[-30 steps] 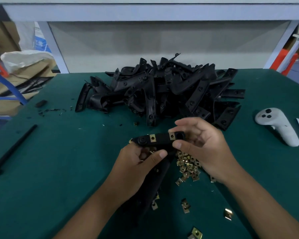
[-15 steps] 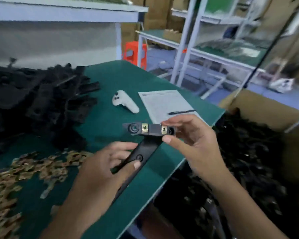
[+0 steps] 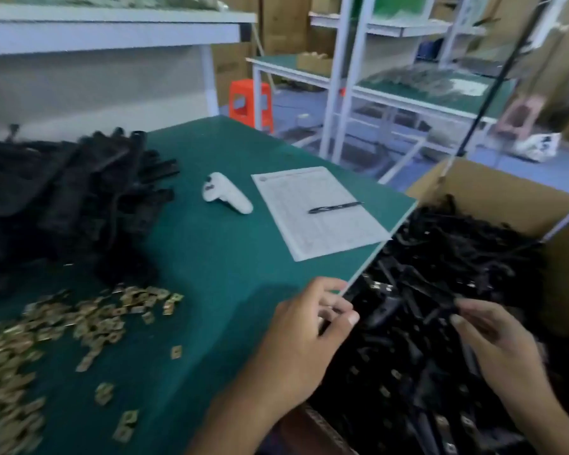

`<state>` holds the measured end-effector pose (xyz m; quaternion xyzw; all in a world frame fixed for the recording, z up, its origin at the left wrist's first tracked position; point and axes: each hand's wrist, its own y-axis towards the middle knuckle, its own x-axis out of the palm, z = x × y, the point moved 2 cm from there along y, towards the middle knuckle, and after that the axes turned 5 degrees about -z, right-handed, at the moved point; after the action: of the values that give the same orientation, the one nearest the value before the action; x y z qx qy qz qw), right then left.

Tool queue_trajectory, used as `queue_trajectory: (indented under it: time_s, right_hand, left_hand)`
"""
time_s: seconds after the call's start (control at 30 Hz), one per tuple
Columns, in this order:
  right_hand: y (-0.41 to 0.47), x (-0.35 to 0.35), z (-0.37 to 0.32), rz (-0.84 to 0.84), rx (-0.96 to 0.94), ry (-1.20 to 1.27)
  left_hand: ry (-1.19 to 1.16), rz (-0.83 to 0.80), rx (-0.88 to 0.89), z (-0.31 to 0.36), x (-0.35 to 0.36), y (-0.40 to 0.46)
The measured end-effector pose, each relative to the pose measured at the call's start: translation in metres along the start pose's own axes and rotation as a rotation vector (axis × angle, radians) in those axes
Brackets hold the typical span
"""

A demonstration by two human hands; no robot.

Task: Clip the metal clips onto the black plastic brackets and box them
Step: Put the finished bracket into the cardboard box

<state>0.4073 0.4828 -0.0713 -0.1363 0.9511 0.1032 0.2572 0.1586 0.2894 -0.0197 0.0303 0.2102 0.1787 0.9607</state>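
Both hands hover over a cardboard box [image 3: 493,195] at 4 o'clock, heaped with clipped brackets [image 3: 440,339]; the left hand [image 3: 309,336] and right hand [image 3: 493,343] look released, though blur hides any grasp. On the worktop [image 3: 217,257], a bracket pile [image 3: 63,198] at 10 o'clock and loose clips [image 3: 63,326] at 8 o'clock remain; much work looks left.

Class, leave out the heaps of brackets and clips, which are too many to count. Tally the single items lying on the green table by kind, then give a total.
White handheld controller: 1
Printed paper sheet: 1
Black pen, lying on the sheet: 1
Total: 3
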Motion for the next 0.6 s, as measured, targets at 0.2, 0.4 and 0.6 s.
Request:
queue_trajectory:
  time_s: [0.2,0.4,0.6]
  right_hand:
    - [-0.006,0.14,-0.059,-0.47,-0.244,0.01]
    - [-0.083,0.287,-0.235,-0.918,-0.891,-0.077]
    - [-0.067,0.391,-0.301,-0.712,-0.869,-0.232]
  left_hand:
    - [0.196,0.488,-0.133,-0.03,-0.139,-0.071]
    - [0.388,0.952,-0.427,-0.083,-0.262,-0.139]
    - [0.262,1.067,-0.799,-0.137,-0.332,-0.143]
